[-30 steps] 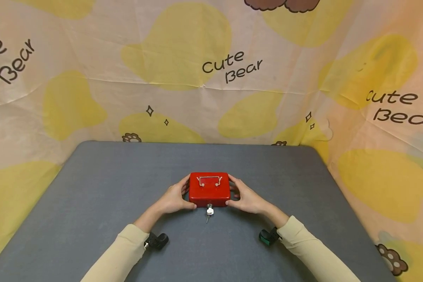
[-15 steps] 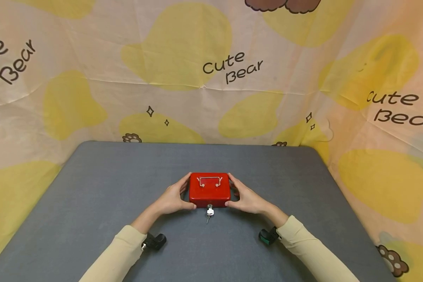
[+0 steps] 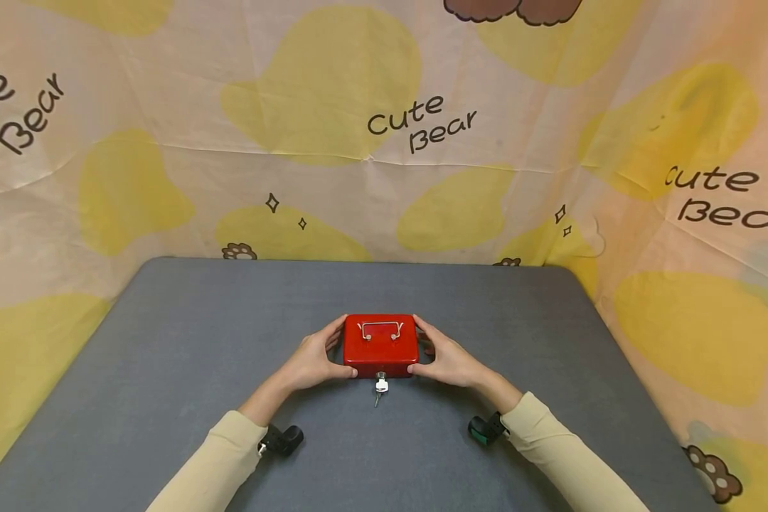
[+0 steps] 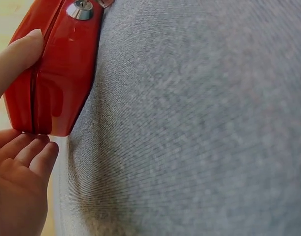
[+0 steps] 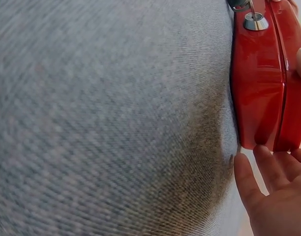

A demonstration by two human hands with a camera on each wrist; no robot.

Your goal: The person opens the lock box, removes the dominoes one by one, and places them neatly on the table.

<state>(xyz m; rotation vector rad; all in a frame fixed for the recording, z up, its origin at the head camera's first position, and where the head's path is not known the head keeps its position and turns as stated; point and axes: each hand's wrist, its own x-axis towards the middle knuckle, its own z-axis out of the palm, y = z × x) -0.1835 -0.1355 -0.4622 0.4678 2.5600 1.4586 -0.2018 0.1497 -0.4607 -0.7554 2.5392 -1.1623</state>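
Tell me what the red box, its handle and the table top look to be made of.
Red cash box: probably painted sheet metal; the gloss mirrors highlights in the wrist views. Handle: bare silvery wire, likely steel. Table top: grey woven fabric or felt, matte, with weave visible close up.

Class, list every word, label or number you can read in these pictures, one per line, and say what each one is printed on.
"Cute Bear": cream and yellow printed cloth backdrop, centre; repeated at the right, and at the left with its first letter cut off.
Red metal cash box held between left hand and right hand: no lettering.
Small silver key: any marking too small to read.
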